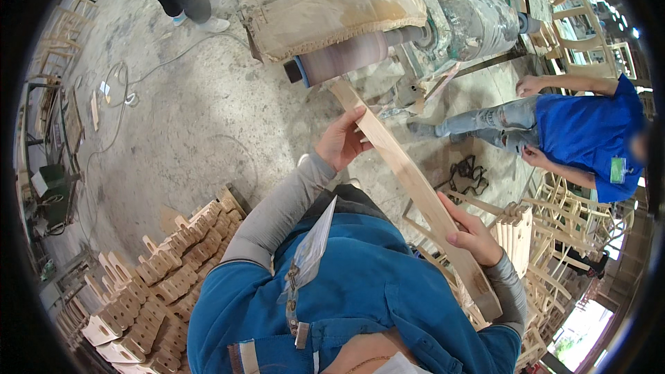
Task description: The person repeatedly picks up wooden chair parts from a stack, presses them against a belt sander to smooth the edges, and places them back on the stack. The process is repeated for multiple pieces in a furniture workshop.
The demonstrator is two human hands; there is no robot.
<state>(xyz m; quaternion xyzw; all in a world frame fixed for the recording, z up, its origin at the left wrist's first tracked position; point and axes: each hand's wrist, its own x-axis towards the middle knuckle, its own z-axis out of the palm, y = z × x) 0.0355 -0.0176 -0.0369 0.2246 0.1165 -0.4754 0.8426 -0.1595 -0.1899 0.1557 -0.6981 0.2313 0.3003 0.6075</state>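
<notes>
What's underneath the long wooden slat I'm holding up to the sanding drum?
Under the long pale wooden slat, gripped by the left hand and right hand, lie dusty concrete floor and stacked wooden frames. What lies directly beneath the slat is covered.

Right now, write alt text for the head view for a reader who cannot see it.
Seen from above, a person's left hand and right hand hold a long curved wooden slat, its far end against a sanding drum. Stacked wooden parts lie on the concrete floor; another person in blue stands nearby.

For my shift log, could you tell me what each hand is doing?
Left hand: closed on the curved wooden slat.
Right hand: closed on the same slat.
</notes>
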